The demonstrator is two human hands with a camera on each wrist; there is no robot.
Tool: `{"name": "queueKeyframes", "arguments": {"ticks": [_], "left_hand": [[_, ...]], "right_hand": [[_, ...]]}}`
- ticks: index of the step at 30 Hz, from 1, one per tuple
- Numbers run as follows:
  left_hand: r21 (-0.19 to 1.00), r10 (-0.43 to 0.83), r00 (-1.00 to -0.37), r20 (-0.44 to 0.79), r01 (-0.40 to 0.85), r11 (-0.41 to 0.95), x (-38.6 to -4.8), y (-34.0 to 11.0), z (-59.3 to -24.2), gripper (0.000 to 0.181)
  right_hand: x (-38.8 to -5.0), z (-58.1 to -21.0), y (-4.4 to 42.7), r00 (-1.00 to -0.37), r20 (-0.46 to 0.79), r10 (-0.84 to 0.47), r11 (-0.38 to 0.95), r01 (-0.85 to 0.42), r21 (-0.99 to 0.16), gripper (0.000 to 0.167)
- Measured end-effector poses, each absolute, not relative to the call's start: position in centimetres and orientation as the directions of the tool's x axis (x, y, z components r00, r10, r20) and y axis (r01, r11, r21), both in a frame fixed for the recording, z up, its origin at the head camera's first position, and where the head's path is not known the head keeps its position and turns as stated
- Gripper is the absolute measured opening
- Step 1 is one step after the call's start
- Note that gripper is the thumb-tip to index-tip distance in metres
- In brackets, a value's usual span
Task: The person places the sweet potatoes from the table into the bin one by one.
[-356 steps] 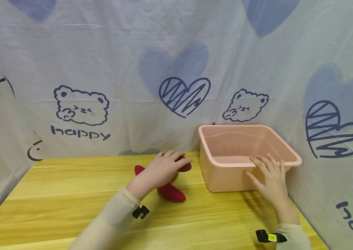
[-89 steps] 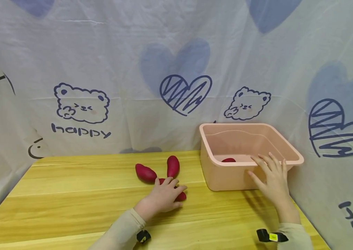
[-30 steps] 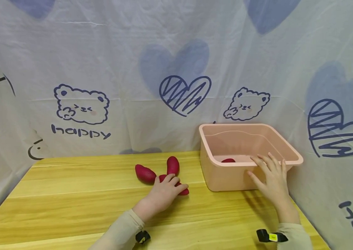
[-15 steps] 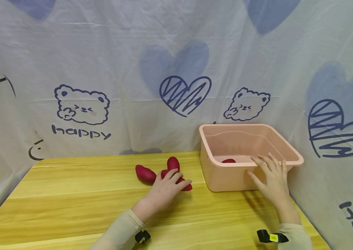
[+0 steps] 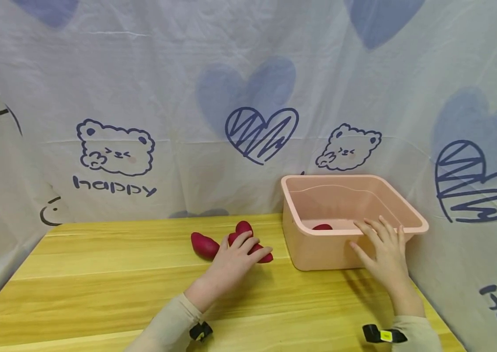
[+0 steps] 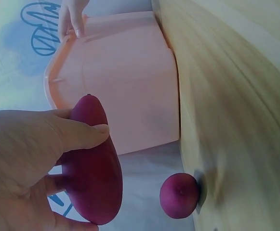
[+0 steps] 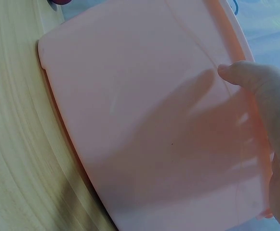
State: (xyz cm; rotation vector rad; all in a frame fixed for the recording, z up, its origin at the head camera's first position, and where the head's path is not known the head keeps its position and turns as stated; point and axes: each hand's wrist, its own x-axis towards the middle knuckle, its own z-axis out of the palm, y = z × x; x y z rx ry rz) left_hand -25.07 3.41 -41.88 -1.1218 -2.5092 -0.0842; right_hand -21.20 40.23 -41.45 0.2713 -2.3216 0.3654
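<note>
My left hand (image 5: 232, 261) grips a dark red, sweet-potato-shaped object (image 6: 94, 168) between thumb and fingers, held above the table in the left wrist view. Another red piece (image 5: 204, 245) lies just left of that hand, and a third (image 5: 244, 227) sits behind it, partly covered in the head view. The pink bin (image 5: 327, 252) stands to the right with one red piece (image 5: 322, 227) showing inside. My right hand (image 5: 384, 259) is at the bin's front rim, its fingers over the edge and its thumb outside against the wall (image 7: 154, 120).
The wooden table (image 5: 98, 283) runs up to a pale curtain (image 5: 178, 98) printed with hearts and bears. More curtain hangs at the left and right sides. A black band (image 5: 383, 334) is on the right wrist, and another (image 5: 201, 331) on the left.
Since the earlier frames, one red piece has come to be in the bin. Over the last second my left hand has moved a little away and rightward with its piece. My right hand stays put.
</note>
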Motion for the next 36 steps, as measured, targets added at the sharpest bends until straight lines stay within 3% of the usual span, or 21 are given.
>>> {"name": "queueKeyframes", "arguments": {"ticks": [21,36], "left_hand": [[-0.124,0.716,-0.613,0.334,0.725,0.678,-25.6,4.4,-38.9,0.057],[-0.154,0.721,-0.560,0.409,0.736,0.659,-26.6,6.2,-37.3,0.053]], "right_hand": [[-21.1,-41.5,40.2,-0.681,0.726,-0.094,0.934,-0.313,-0.172,0.051],[-21.2,-41.5,40.4,-0.681,0.727,-0.092,0.933,-0.313,-0.175,0.051]]}}
